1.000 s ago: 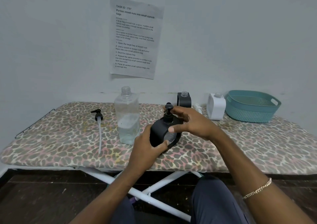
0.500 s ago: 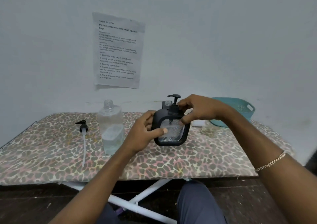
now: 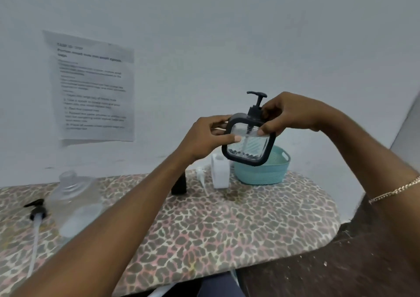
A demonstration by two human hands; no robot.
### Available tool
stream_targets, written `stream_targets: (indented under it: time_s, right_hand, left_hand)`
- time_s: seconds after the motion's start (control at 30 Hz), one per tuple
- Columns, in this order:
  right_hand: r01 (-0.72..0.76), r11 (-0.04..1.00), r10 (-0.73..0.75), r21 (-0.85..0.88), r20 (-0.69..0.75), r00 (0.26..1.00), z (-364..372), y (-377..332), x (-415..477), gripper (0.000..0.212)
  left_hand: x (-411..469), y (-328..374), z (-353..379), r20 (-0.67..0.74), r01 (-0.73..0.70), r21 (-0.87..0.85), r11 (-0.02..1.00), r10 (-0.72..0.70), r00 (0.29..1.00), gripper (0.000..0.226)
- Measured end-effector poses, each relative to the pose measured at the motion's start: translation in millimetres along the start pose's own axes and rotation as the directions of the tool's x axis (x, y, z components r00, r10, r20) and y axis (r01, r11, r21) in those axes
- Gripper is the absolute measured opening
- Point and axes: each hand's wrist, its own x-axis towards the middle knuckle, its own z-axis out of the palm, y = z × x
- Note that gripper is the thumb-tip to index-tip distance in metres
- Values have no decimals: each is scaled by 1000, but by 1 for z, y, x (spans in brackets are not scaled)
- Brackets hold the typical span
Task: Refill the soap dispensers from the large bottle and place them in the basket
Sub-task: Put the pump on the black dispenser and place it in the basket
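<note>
A black-framed soap dispenser [image 3: 248, 148] with a clear window and a black pump on top is held up in the air in front of the teal basket [image 3: 268, 171]. My left hand [image 3: 209, 137] grips its left side. My right hand [image 3: 286, 115] holds its top right corner beside the pump collar. The large clear bottle [image 3: 72, 203] stands uncapped at the left of the table, partly filled. A white dispenser [image 3: 220, 171] without its pump stands left of the basket. Another black dispenser [image 3: 179, 184] is mostly hidden behind my left forearm.
A loose black pump with a long white tube [image 3: 36, 219] lies at the far left. A white pump [image 3: 201, 176] lies by the white dispenser. The leopard-print ironing board [image 3: 227, 228] ends in a rounded tip at the right. A paper sheet [image 3: 91, 87] hangs on the wall.
Both hands have lifted the black dispenser up and to the right, from low over the board to in front of the basket. My view has turned right.
</note>
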Motion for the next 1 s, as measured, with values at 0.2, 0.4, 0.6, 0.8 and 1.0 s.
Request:
stream_targets:
  time_s: [0.2, 0.4, 0.6, 0.8, 1.0]
  right_hand:
    - [-114, 993, 113, -7, -105, 988, -45, 42, 7, 27]
    - [-284, 956, 264, -67, -216, 940, -48, 84, 23, 31]
    - [-458, 882, 390, -112, -373, 842, -8, 137, 42, 34]
    - [-543, 834, 438, -99, -480, 760, 46, 185, 58, 50]
    - [-564, 817, 418, -125, -546, 726, 86, 211, 63, 49]
  left_hand:
    - [76, -9, 38, 26, 1, 86, 996, -4, 1000, 49]
    - [126, -45, 78, -16, 101, 165, 981, -100, 995, 35]
    - [140, -87, 127, -127, 255, 286, 924, -227, 966, 40]
    - [138, -128, 158, -100, 354, 277, 893, -340, 935, 38]
    - [138, -150, 170, 13, 381, 298, 876, -402, 915, 32]
